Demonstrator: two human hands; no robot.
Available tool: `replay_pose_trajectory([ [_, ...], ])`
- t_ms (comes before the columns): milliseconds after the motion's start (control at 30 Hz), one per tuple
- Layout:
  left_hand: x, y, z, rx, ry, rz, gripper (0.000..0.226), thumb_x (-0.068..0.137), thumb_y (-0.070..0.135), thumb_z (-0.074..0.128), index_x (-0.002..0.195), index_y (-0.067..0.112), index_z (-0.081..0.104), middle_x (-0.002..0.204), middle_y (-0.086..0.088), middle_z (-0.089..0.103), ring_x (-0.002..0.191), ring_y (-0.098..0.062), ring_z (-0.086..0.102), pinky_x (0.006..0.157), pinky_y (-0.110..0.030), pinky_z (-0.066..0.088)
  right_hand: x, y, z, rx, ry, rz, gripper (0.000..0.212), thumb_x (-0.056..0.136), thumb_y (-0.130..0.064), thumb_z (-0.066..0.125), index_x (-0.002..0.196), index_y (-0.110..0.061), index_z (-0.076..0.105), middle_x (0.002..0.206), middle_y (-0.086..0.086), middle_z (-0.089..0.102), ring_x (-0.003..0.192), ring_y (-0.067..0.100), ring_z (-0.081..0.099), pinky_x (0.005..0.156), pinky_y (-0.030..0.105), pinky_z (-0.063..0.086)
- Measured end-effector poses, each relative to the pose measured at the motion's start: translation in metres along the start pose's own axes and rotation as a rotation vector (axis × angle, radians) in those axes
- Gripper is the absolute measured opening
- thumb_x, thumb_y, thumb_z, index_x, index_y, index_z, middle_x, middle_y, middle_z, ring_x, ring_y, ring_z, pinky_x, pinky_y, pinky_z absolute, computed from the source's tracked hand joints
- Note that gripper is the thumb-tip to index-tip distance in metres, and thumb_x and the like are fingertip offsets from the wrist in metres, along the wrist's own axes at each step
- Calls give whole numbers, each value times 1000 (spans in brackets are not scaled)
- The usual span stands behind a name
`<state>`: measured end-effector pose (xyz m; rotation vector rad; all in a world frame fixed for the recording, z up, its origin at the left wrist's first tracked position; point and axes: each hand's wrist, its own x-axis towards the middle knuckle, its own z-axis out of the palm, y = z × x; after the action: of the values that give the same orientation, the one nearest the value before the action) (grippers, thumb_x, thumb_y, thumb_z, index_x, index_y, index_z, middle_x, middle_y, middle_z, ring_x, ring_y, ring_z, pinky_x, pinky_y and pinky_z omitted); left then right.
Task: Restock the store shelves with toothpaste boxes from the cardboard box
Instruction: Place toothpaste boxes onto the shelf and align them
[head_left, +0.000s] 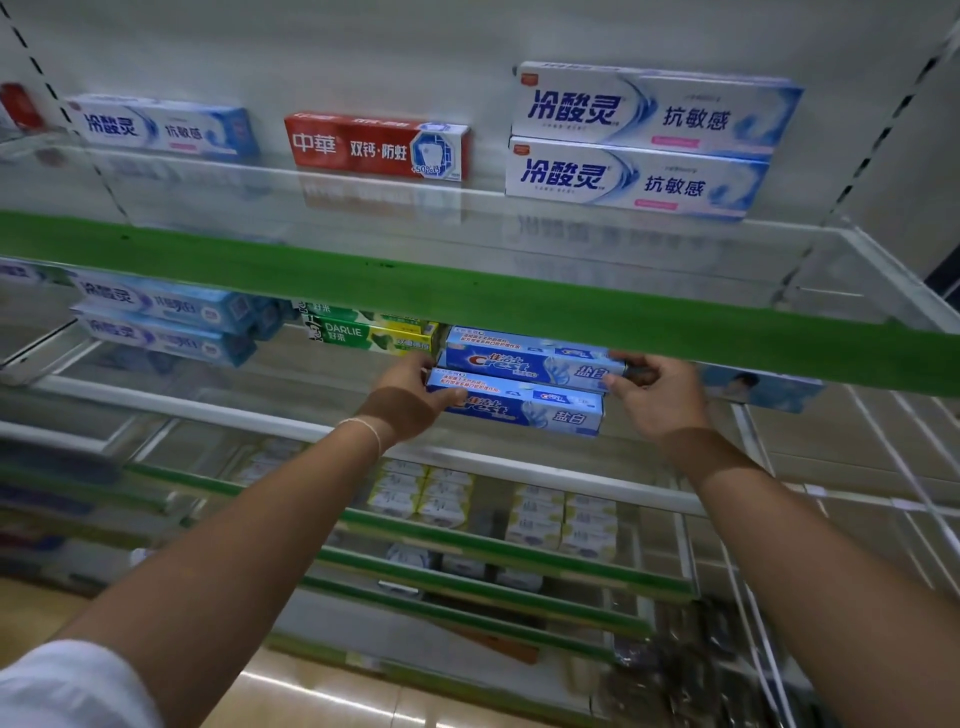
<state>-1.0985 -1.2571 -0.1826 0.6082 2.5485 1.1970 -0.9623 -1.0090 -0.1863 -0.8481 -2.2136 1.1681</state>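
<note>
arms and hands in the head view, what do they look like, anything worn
Both forearms are bare from wrist to elbow. The left hand has a thin pale string bracelet around its wrist. A white short sleeve shows at the lower left corner on the left upper arm. The right hand shows no ring, watch or band; its sleeve is out of frame. No gloves.

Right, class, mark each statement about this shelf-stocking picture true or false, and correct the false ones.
1. Both hands hold blue Crest boxes at their ends. True: left hand, right hand.
2. The red box sits on the lower shelf. False: it stands on the upper shelf, the one with the green front strip.
3. The green Darlie boxes lie left of the Crest boxes. True.
4. Three white-and-blue boxes are stacked at upper right. False: the stack holds two.
</note>
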Motion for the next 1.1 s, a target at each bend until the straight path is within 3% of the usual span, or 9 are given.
replay_pose_trajectory([
  [67,-2,-1,2,-4,20,-1,60,82,31,76,129,6,50,115,-10,62,97,-22,60,92,-41,53,-5,-4,0,-27,7,-17,24,81,-14,78,104,-11,75,73,-3,68,70,17,64,79,42,58],
  [133,-5,-1,3,-32,37,-18,66,83,29,76,136,6,45,116,-8,58,98,-22,58,95,-42,52,-13,-8,0,-97,65,-64,24,79,-17,78,101,-8,75,81,4,68,82,26,66,82,45,56],
  [267,-11,1,3,-85,49,-59,74,83,24,76,144,10,36,127,-11,56,96,-19,58,94,-39,52,-29,-21,4,-225,143,-119,27,80,-20,75,98,-1,71,98,21,62,106,36,54,92,38,43],
  [400,-13,-2,1,-65,74,-83,72,84,28,75,144,15,36,134,-9,53,107,-21,60,98,-41,50,-40,-30,14,-306,193,-126,43,74,-40,57,86,0,67,88,25,57,99,40,50,91,44,40],
  [600,-20,-8,-6,-37,88,-89,59,91,25,66,143,17,39,134,-7,53,114,-23,57,90,-31,48,-57,-52,33,-293,150,-226,36,85,-22,64,119,-13,67,109,18,51,116,37,42,107,45,32],
  [733,-28,-17,-29,-62,113,-67,50,94,16,61,140,11,43,132,-11,53,114,-24,57,87,-26,46,-67,-76,50,-276,80,-243,39,90,-19,60,128,-14,61,123,17,48,127,35,38,113,40,28],
  [833,-41,-27,-59,-81,147,-26,43,95,10,56,136,8,46,119,-10,55,108,-26,58,87,-28,46,-77,-98,68,-272,6,-245,40,93,-21,57,132,-18,57,132,12,46,131,28,38,111,32,29],
  [933,-53,-37,-92,-75,182,14,38,93,5,46,131,7,48,95,-11,59,87,-28,61,72,-28,45,-91,-119,90,-232,1,-315,38,92,-17,60,130,-15,58,134,12,52,129,28,45,108,29,30],
  [1100,-74,-68,-156,-86,234,69,34,99,24,46,130,10,51,109,-12,64,101,-33,61,85,-38,49,-121,-169,138,-187,-40,-390,35,95,-21,58,129,-12,60,123,15,64,115,32,58,96,33,42],
])
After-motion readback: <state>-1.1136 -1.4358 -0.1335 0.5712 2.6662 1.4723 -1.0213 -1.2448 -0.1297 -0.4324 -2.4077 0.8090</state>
